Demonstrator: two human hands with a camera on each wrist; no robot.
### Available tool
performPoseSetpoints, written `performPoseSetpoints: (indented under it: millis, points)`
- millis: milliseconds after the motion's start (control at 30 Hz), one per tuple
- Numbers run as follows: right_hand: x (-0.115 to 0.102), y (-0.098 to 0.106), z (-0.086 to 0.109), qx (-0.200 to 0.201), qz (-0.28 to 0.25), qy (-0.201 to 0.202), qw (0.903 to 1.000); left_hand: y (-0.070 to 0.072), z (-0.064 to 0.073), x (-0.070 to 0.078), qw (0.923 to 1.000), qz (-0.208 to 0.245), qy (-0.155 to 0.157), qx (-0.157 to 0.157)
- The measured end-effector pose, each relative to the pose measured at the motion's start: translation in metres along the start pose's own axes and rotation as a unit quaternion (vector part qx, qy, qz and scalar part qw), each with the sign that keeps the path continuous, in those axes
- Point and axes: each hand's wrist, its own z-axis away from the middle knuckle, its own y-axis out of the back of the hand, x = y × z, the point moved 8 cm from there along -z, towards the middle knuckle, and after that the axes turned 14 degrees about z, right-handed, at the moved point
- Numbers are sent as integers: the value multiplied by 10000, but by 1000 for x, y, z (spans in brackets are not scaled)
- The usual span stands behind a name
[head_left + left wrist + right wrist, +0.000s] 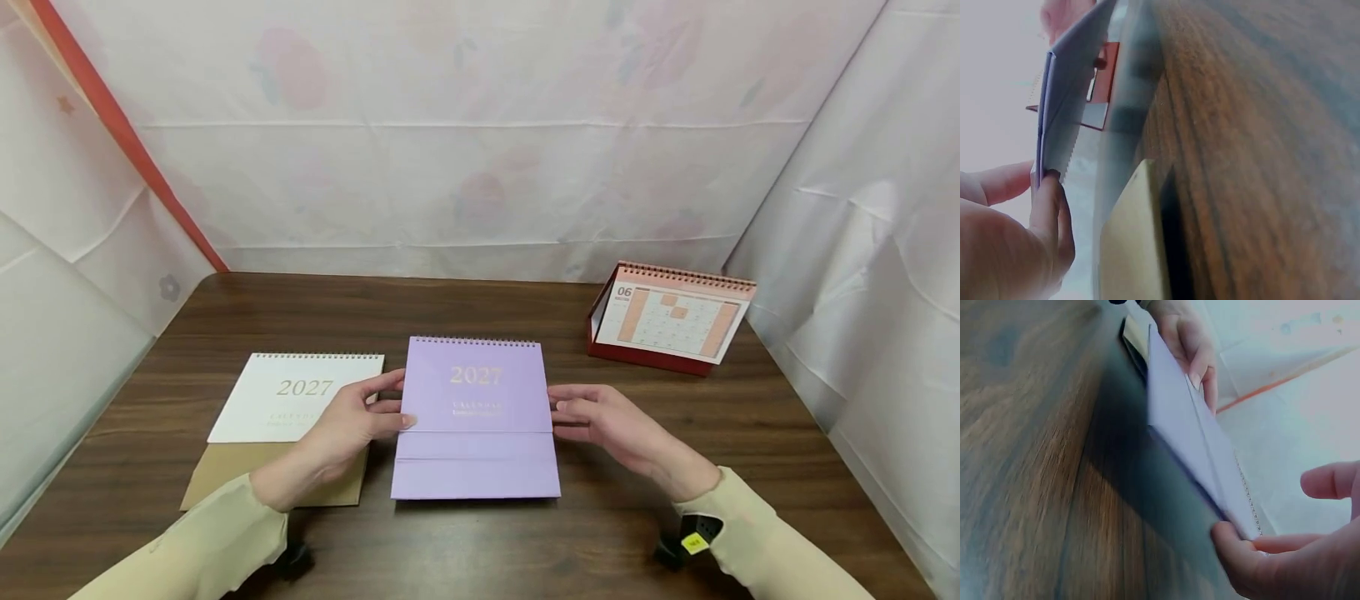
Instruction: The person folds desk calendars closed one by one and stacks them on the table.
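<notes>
Purple 2027 desk calendar point(476, 446) is held above the tabletop point(480, 554), beside the white calendar point(251, 404). One edge is pinched by the left hand point(345, 433); the other is touched by the right hand point(611, 425), thumb apart.

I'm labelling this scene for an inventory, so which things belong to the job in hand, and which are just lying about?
In the job:
purple calendar, lifted
left hand, pinching its left edge
right hand, fingers touching its right side

Apparently just lying about:
white calendar, on the left
pink-and-red calendar, standing at back right
</notes>
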Motion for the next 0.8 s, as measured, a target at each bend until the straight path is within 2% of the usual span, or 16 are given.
performPoseSetpoints:
  millis: [133,233,333,433,567,667,800]
  points:
    - [-7,-3,-1,221,-260,134,9993,3,5,8,9996,-260,-62,-32]
    - [-11,-12,-4,195,-339,181,9991,11,10,17,9978,-647,-105,103]
    - [-14,-26,-9,123,-447,318,9984,23,15,26,9927,-1158,-159,309]
    - [-18,-43,-18,123,-515,443,9976,35,22,34,9799,-1903,-252,547]
    - [-22,-64,-32,262,-470,446,9976,51,31,44,9527,-2890,-466,817]
    - [-26,-79,-42,262,-457,486,9974,65,36,49,9386,-3265,-584,953]
    - [-33,-98,-51,191,-498,550,9971,87,42,51,9264,-3563,-528,1101]
